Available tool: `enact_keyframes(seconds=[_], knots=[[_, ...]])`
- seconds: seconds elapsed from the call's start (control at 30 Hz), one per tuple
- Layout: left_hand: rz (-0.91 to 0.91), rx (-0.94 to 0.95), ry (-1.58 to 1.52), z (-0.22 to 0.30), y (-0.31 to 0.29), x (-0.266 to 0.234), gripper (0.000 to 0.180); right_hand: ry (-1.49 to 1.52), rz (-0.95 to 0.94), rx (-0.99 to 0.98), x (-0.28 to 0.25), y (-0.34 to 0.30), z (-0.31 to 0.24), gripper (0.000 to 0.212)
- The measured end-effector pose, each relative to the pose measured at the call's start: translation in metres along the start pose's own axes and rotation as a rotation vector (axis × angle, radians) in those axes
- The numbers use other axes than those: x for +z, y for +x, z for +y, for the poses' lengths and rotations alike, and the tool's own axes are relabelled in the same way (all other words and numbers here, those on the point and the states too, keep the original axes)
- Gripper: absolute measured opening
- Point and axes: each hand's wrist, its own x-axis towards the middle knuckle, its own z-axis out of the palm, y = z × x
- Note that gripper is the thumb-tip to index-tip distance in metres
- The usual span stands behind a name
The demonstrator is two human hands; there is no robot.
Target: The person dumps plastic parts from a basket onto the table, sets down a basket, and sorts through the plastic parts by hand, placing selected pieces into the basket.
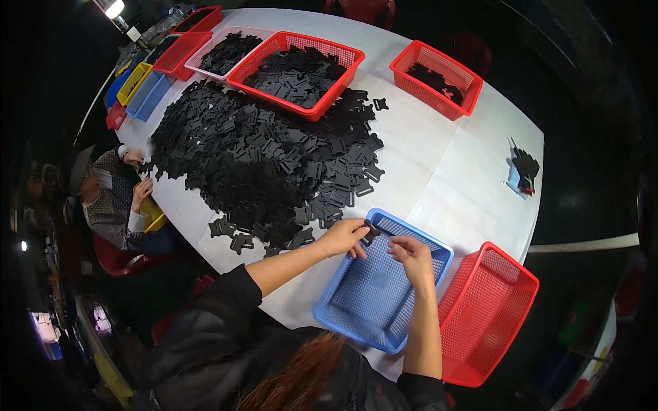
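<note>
A small black piece is gripped in the left hand, over the blue basket.
It's dark, with an irregular outline, partly covered by the fingers; the right hand is near it, fingers curled, and I can't tell whether it pinches anything. A red basket stands just right, the right forearm hiding part of the blue one's side. Similar black pieces heap the desk, too jumbled to count.
</note>
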Motion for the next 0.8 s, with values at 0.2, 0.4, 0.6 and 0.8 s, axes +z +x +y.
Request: enact_keyframes(seconds=[0.2, 0.4, 0.6, 0.8], knots=[[0.445, 0.365, -0.195, 0.076, 0.043, -0.163, 0.037, -0.106, 0.328, -0.015, -0.056, -0.004, -0.019, 0.021], [0.761, 0.327, 0.068, 0.128, 0.019, -0.213, 0.049, -0.351, 0.335, -0.034, -0.036, -0.024, 0.004, 0.016], [0.476, 0.253, -0.04, 0.015, -0.076, -0.146, 0.036, -0.623, 0.274, -0.139, -0.035, -0.064, 0.035, 0.022], [0.39, 0.071, -0.096, -0.106, -0.192, -0.084, 0.036, -0.679, 0.05, -0.079, -0.003, -0.068, 0.046, 0.025]])
